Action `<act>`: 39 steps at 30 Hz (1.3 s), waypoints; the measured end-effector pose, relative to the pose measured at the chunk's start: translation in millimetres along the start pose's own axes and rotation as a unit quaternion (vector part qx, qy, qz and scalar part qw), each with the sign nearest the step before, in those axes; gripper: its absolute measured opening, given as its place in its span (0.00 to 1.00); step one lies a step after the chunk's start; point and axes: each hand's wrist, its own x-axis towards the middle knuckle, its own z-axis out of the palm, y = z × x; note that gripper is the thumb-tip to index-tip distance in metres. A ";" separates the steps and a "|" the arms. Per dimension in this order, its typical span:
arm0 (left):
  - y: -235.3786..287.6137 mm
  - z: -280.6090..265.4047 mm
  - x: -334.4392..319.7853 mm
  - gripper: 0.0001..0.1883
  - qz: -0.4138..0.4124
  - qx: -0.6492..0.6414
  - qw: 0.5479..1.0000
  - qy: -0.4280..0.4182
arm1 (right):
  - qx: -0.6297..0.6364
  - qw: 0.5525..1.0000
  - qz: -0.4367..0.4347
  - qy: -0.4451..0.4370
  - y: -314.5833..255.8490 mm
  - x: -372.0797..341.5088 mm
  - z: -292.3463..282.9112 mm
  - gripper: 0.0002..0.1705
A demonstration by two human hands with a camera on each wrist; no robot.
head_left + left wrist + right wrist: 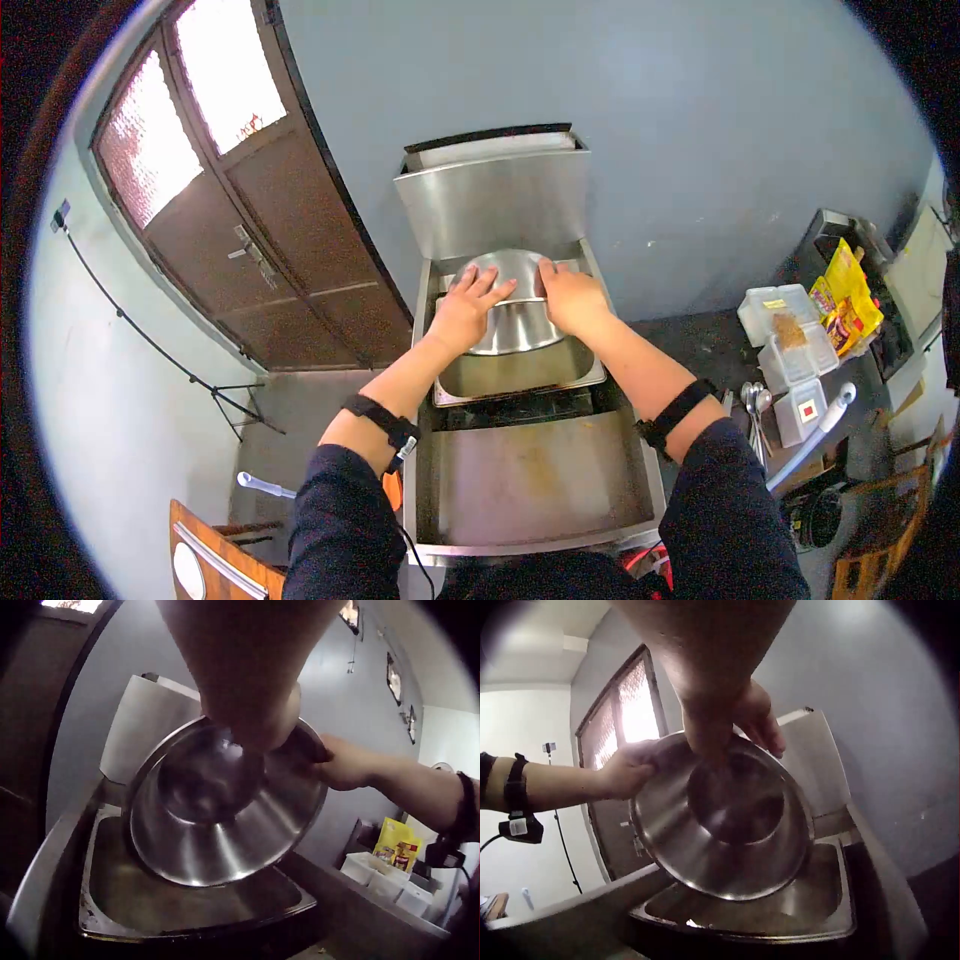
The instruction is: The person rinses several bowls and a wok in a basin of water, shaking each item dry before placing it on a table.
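Observation:
A shiny steel bowl (pixel 515 328) is held tilted over a rectangular metal pan (pixel 520 394). My left hand (pixel 468 312) grips the bowl's left side, fingers spread over the metal. Opposite it, my right hand (pixel 575 298) holds the right side. The left wrist view shows the bowl's wide rim and inner wall (pixel 225 851), with the right hand (pixel 349 763) pinching the edge. In the right wrist view the left hand (pixel 628 772) grips the rim of the bowl (pixel 667 817); the right hand's (pixel 724 724) thumb is partly hidden.
The pan sits in a steel frame with a flat front panel (pixel 540 485) and an upright back panel (pixel 505 195). At the right are clear plastic boxes (pixel 800 410), yellow packets (pixel 848 300) and spoons (pixel 755 400). A tripod (pixel 215 388) stands left.

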 end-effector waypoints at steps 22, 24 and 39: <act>-28.8 96.1 -11.5 0.30 -0.094 -0.136 0.979 -0.123 | 0.057 0.992 -0.021 -0.110 21.5 33.4 106.2 0.18; -31.5 96.4 -8.3 0.30 -0.086 -0.140 0.978 -0.127 | 0.075 0.992 -0.012 -0.105 21.8 32.8 105.0 0.18; -46.2 72.3 -26.1 0.16 -0.297 -0.018 0.897 -0.326 | 0.075 0.992 0.030 -0.101 30.0 31.7 129.5 0.18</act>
